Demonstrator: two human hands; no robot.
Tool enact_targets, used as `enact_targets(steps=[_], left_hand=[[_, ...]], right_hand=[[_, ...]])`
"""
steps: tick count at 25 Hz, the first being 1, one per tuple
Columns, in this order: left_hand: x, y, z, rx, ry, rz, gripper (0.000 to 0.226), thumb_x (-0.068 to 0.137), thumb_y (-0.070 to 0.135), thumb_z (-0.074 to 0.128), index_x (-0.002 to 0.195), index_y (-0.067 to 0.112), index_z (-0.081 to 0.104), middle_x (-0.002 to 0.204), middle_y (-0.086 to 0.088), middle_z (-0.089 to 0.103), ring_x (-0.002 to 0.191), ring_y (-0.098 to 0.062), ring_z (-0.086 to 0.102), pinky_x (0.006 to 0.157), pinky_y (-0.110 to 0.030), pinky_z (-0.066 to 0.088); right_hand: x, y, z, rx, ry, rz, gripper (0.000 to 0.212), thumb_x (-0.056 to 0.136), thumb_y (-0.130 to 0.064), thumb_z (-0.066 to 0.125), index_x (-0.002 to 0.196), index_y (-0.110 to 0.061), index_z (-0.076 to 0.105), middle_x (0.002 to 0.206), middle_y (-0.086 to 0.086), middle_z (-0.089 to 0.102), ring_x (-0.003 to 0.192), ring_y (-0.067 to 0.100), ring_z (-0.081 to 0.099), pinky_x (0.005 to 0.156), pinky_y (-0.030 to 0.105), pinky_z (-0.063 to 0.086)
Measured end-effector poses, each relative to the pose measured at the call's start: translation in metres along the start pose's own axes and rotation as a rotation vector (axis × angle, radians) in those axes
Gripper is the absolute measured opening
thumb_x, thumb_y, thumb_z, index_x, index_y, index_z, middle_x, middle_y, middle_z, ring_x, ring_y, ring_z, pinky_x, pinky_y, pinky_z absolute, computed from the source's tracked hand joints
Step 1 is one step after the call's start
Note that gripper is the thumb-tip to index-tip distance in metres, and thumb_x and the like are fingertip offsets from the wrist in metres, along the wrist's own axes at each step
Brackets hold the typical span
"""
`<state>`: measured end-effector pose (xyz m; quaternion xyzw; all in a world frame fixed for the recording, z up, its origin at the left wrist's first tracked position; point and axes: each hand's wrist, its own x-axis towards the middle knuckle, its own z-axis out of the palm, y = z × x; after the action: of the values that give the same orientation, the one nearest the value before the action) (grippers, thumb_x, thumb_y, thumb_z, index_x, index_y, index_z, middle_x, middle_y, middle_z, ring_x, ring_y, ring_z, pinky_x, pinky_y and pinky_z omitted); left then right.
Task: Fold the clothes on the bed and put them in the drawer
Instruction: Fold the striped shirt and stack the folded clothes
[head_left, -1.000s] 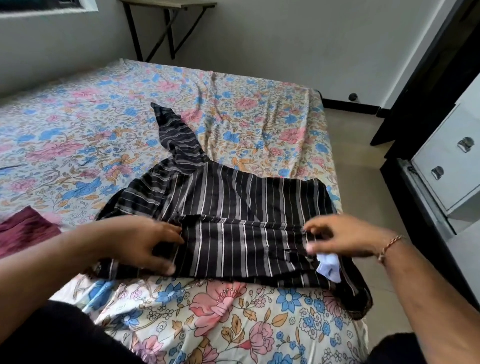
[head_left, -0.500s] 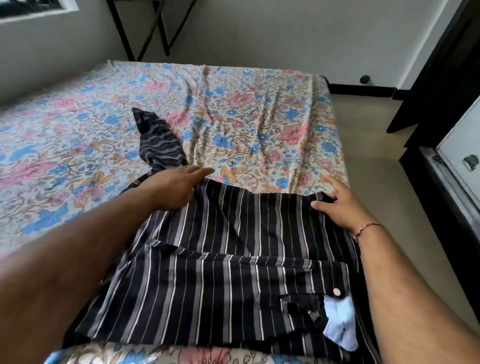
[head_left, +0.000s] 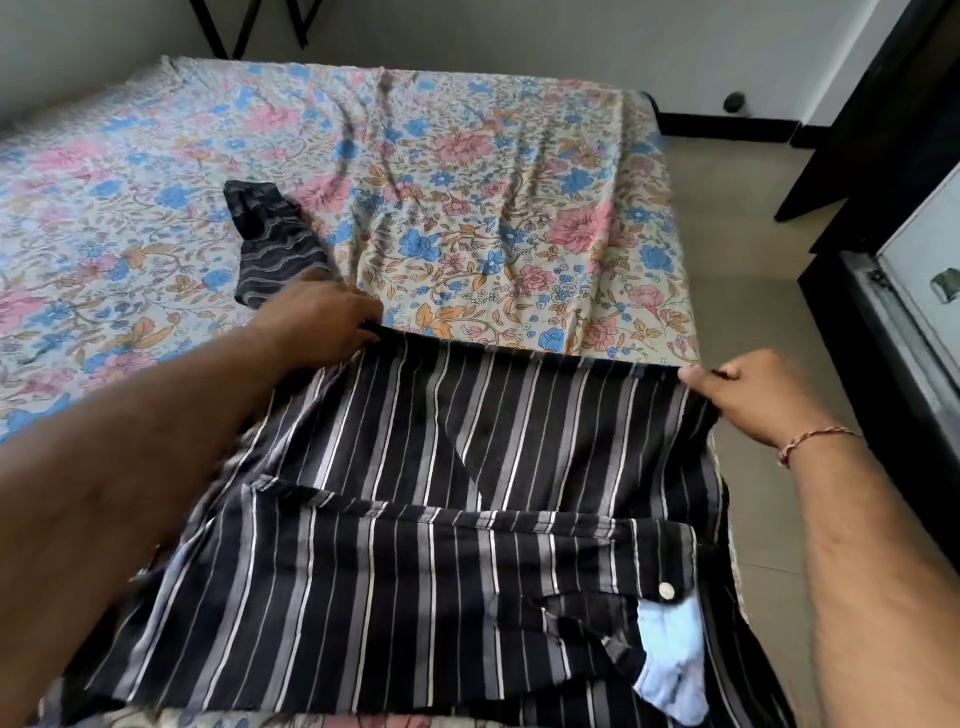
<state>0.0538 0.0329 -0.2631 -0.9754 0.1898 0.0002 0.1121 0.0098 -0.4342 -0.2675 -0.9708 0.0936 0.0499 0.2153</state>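
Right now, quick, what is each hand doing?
Left hand: fingers curled, gripping the far edge of the striped shirt.
Right hand: fingers pinching the same edge at its other corner.

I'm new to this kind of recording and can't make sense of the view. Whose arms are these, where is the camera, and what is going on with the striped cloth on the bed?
There is no machine here: a person wears one wide-angle camera on the head, looking forward and down, so the two arms reaching in from the bottom are their own. The left hand and the right hand each pinch the far edge of a dark striped shirt in a grip, one at each end of that edge. The shirt lies spread on a bed with a floral sheet; one sleeve stretches away beyond the left hand. A white button and a pale blue label show near the bottom right. At the right edge stands a white drawer unit with a metal handle. The right wrist wears a thread bracelet.
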Motion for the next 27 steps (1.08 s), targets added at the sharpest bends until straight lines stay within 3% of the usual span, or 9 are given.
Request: enact_targets(steps=[3,6,10,13,16,18,22,24,27], left_hand=[[-0.006,-0.014,-0.015,-0.122,0.024,0.006,0.011,0.102,0.043,0.059,0.103,0.032,0.060,0.103,0.001,0.073,0.092,-0.026,0.069,0.085,-0.044,0.059],[-0.031,-0.033,-0.030,-0.105,0.128,0.014,0.012,0.098,0.039,0.064,0.102,0.029,0.062,0.097,-0.003,0.072,0.086,-0.033,0.070,0.068,-0.040,0.056],[-0.095,-0.030,-0.048,-0.041,0.206,0.056,0.017,0.096,0.039,0.066,0.108,0.028,0.061,0.105,0.001,0.067,0.098,-0.031,0.067,0.062,-0.040,0.056],[-0.151,-0.011,-0.048,-0.019,0.270,0.112,0.019,0.095,0.040,0.057,0.108,0.026,0.061,0.104,0.001,0.065,0.097,-0.031,0.068,0.059,-0.036,0.056],[-0.208,0.016,-0.040,-0.019,0.248,0.174,0.019,0.094,0.037,0.057,0.111,0.028,0.061,0.100,0.003,0.064,0.087,-0.029,0.069,0.056,-0.035,0.055],[-0.237,0.036,-0.027,-0.017,0.125,0.197,0.022,0.092,0.038,0.063,0.113,0.032,0.058,0.102,0.007,0.063,0.088,-0.022,0.070,0.055,-0.033,0.056],[-0.259,0.065,-0.028,0.085,-0.072,0.188,0.057,0.095,0.073,0.025,0.096,0.036,0.068,0.091,0.019,0.062,0.093,-0.009,0.064,0.091,-0.040,0.056],[-0.248,0.086,-0.039,0.103,0.074,0.173,0.061,0.099,0.073,0.023,0.086,0.035,0.069,0.088,0.020,0.063,0.096,-0.008,0.060,0.114,-0.048,0.038],[-0.202,0.140,-0.053,-0.105,0.195,0.108,0.048,0.103,0.057,0.030,0.121,0.034,0.068,0.125,0.009,0.068,0.123,-0.016,0.058,0.117,-0.050,0.038]], right_hand=[[-0.003,-0.013,0.010,0.097,0.241,-0.095,0.065,0.100,-0.046,0.062,0.052,-0.010,0.036,0.048,0.006,0.035,0.049,0.030,0.036,0.049,0.033,0.026],[-0.010,-0.025,0.009,0.210,0.310,-0.166,0.060,0.098,-0.043,0.066,0.051,-0.017,0.039,0.049,0.001,0.033,0.050,0.025,0.033,0.049,0.031,0.027],[-0.032,-0.016,-0.001,0.585,0.016,-0.227,0.016,0.093,-0.010,0.074,0.081,-0.021,0.074,0.069,-0.002,0.071,0.056,0.013,0.070,0.053,0.026,0.057],[-0.061,0.008,-0.013,0.396,-0.104,-0.377,0.037,0.082,0.006,0.079,0.082,-0.031,0.078,0.078,-0.007,0.077,0.075,0.009,0.072,0.079,0.026,0.059],[-0.115,0.022,-0.040,0.259,-0.207,-0.442,0.039,0.081,0.011,0.075,0.081,-0.027,0.079,0.077,-0.010,0.077,0.072,0.001,0.070,0.076,0.015,0.054],[-0.142,0.029,-0.040,0.062,-0.276,-0.439,0.040,0.082,0.006,0.074,0.080,-0.034,0.080,0.080,-0.013,0.078,0.079,0.004,0.073,0.083,0.027,0.059],[-0.184,0.028,-0.040,-0.145,-0.577,-0.411,0.016,0.086,-0.038,0.081,0.100,-0.044,0.075,0.094,-0.026,0.074,0.090,-0.007,0.068,0.086,0.028,0.057],[-0.194,0.018,-0.045,-0.058,-0.364,-0.417,0.024,0.089,-0.046,0.075,0.112,-0.039,0.072,0.103,-0.024,0.072,0.090,-0.008,0.066,0.081,0.021,0.052],[-0.172,0.001,-0.027,-0.071,-0.064,-0.539,0.030,0.102,-0.037,0.061,0.130,-0.030,0.066,0.124,-0.010,0.066,0.107,0.008,0.061,0.087,0.017,0.044]])
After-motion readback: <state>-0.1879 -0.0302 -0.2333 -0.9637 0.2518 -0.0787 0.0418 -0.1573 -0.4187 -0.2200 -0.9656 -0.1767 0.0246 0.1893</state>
